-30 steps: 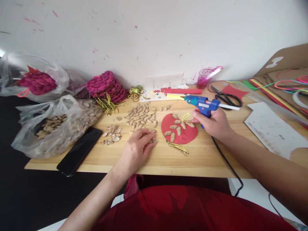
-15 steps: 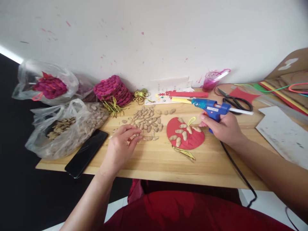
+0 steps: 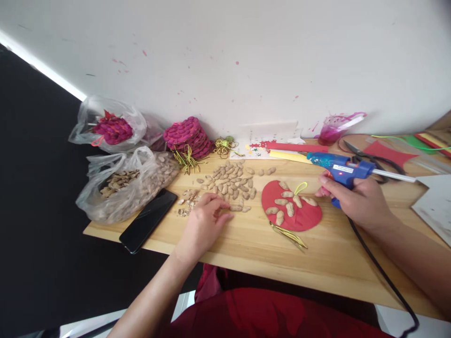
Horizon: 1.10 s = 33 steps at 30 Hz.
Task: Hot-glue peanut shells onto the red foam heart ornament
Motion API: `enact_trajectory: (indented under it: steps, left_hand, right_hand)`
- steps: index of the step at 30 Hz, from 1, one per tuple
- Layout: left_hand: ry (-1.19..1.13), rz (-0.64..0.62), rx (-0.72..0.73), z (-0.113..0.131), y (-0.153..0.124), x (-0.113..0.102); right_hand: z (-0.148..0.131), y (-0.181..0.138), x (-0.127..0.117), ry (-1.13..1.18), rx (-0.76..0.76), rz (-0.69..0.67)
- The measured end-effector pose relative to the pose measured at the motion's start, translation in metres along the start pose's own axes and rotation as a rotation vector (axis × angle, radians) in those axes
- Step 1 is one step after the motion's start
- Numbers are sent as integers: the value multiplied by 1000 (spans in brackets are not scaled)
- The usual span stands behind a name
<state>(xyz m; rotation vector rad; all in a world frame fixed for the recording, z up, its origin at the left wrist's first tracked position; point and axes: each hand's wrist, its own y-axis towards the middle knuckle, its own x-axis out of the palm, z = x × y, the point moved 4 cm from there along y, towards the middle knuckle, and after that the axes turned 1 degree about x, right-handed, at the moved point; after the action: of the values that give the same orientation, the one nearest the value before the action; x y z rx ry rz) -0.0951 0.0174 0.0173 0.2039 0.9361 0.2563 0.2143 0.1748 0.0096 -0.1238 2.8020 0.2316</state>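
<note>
Counted six peanuts [image 3: 289, 209] on disc [image 3: 303, 219], half bare: seemingly partway. Clenched gun [image 3: 338, 167] right of disc in right hand [image 3: 359, 203]; fingered pile [image 3: 229, 180] left of disc with left hand [image 3: 204, 226], grasp unclear.

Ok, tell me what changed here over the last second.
The left hand slid left over the broken shells, then came back to the near edge of the loose peanuts; whether its fingers picked one up is unclear. The right hand kept holding the glue gun beside the red disc, whose peanuts stayed put.
</note>
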Motion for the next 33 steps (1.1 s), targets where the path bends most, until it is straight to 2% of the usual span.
enact_trajectory:
  steps: [5, 7, 10, 11, 14, 19, 27, 33]
  left_hand:
    - [5, 11, 28, 7, 9, 10]
    - [10, 22, 49, 4, 13, 5]
    - [131, 105, 73, -9, 20, -16]
    - [220, 142, 59, -15, 22, -25]
    - [437, 134, -38, -33, 28, -41]
    - [580, 99, -133, -42, 34, -38]
    - [472, 46, -84, -37, 42, -22]
    - [324, 29, -80, -34, 38, -35]
  right_hand:
    - [2, 2, -1, -3, -9, -8]
    - [1, 2, -1, -24, -14, -5]
    - [0, 2, -1, -46, -20, -12]
    - [1, 2, -1, -52, -24, -17]
    - [3, 3, -1, -65, -42, -17]
    - [4, 4, -2, -80, -54, -11]
    - [-4, 2, 1, -73, -76, -23]
    - [-1, 3, 1, -62, -69, -21]
